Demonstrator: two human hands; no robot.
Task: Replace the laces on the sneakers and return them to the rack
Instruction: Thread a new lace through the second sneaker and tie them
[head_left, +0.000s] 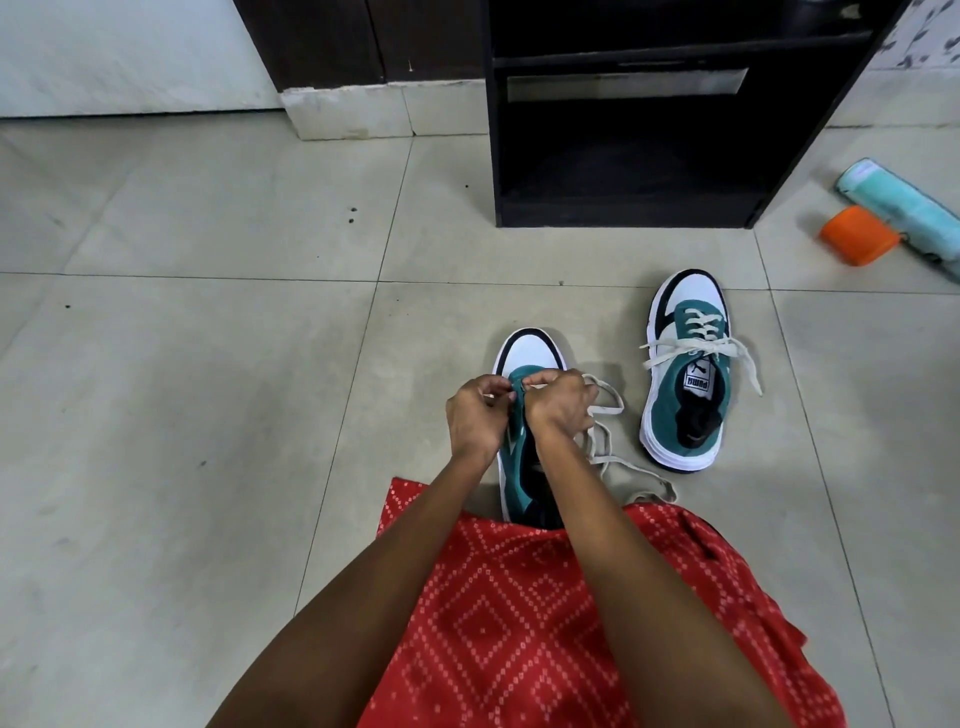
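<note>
- Red garment (519, 623): woven cloth printed with white dotted diamonds. It covers the person's lap at the near edge of the floor.
- Floor (208, 364): large pale grey glazed tiles with thin dark joints, a few dark specks and dull scuffs.
- Near sneaker (530, 353): stands on the floor just beyond the garment, toe pointing away. It has a white rounded toe cap with black trim, teal suede-like side panels and a white sole. Its heel is hidden by the forearms.
- Left hand (475, 415) and right hand (558, 405): both are above the eyelet area of the near sneaker. The fingers are curled and meet tip to tip, pinching the lace (605, 395).
- Lace: a flat cream woven band. Its loose length lies in loops on the floor just right of the near sneaker.
- Second sneaker (685, 384): same make, on the floor to the right and apart from the first. It is laced in cream, with the ends splayed to both sides.
- Orange roll (860, 236) and teal rolled cloth (904, 208): these touch each other near the right edge of the floor.
- Rack (501, 156): a black box-shaped laminate unit with open shelves, standing toward the far edge of the floor.
- Dark wood panels (363, 36) on a white plinth (353, 111) stand to the left of the rack.
</note>
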